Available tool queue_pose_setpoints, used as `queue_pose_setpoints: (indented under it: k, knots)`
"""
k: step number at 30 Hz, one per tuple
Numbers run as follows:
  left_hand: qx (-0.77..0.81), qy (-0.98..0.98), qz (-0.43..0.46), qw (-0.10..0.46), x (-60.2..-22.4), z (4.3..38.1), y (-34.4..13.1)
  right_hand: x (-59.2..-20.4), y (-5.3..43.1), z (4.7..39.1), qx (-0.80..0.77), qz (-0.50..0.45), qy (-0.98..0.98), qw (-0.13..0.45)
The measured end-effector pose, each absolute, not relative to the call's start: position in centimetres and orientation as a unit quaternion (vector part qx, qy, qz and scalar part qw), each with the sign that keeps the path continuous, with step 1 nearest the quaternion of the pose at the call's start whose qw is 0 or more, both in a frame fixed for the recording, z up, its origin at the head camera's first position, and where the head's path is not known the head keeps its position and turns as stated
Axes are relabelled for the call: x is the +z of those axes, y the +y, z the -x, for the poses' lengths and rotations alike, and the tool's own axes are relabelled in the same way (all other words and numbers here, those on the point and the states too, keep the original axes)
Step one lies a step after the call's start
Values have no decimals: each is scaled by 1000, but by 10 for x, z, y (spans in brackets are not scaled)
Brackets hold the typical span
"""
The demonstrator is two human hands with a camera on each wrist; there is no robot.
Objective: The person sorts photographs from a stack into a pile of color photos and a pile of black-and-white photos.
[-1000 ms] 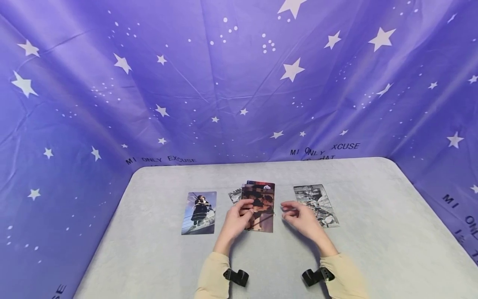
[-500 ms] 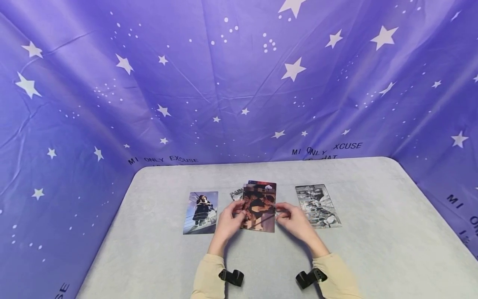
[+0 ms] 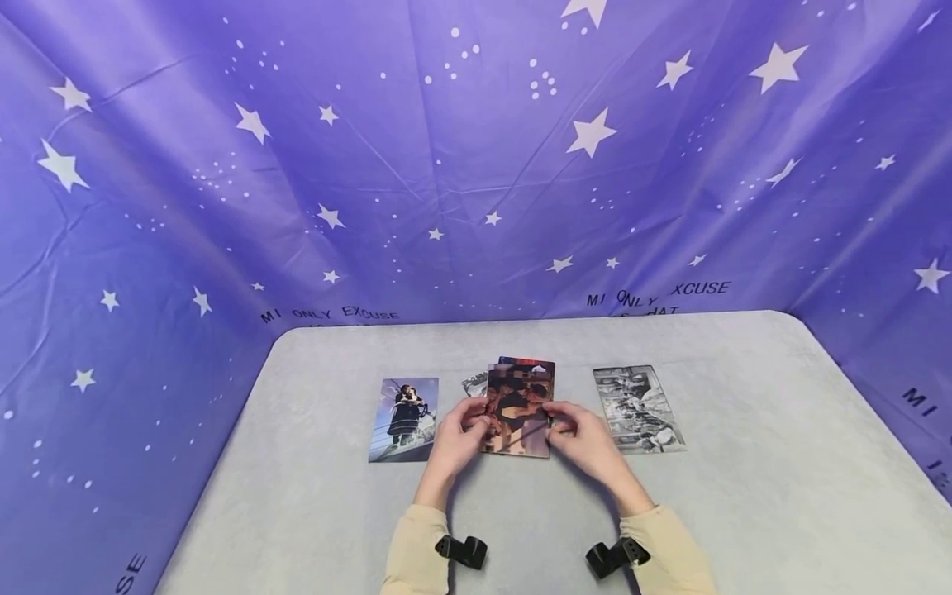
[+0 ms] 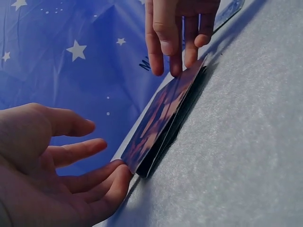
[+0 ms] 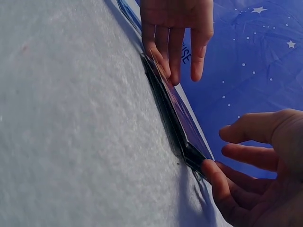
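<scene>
A stack of photo cards lies mid-table, a brown-toned picture card [image 3: 518,421] on top. A card with a red and blue edge [image 3: 530,361] sticks out behind it, and a black-and-white card [image 3: 474,384] shows partly at its left. My left hand [image 3: 459,438] touches the stack's left edge with its lower fingers, thumb apart, as the left wrist view shows. At the opposite edge, my right hand [image 3: 583,438] touches with its lower fingers, its thumb and forefinger spread off the cards in the right wrist view. Dark gaps show between the stacked cards [image 4: 163,137].
To the left lies a card picturing two people on a ship's bow [image 3: 404,421]. A black-and-white picture card [image 3: 640,409] lies to the right, near my right hand. The grey table [image 3: 744,463] meets a purple star-printed cloth [image 3: 476,165] behind and at both sides.
My right hand has moved left from beside the right-hand card to the stack's right edge. My left hand has drawn back from over the top card to its left edge.
</scene>
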State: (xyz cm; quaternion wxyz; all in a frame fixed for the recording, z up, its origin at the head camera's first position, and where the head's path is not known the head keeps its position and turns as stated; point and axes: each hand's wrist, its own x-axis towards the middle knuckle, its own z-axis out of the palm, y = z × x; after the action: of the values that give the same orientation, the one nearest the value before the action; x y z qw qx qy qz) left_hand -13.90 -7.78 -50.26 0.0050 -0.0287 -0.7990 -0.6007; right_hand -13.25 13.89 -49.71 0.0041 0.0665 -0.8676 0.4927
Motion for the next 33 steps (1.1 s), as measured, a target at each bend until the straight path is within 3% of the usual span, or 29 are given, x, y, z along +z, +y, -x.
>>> queue_pose_setpoints:
  k: [11,33]
  knots:
    - [-712,-702,-4,-22,-512,140,-87,-498,129,135,528,-42,-848,2]
    - [-743,-668,-46,-15,-515,133,-116,-502,98,143,656,-29,-752,-54]
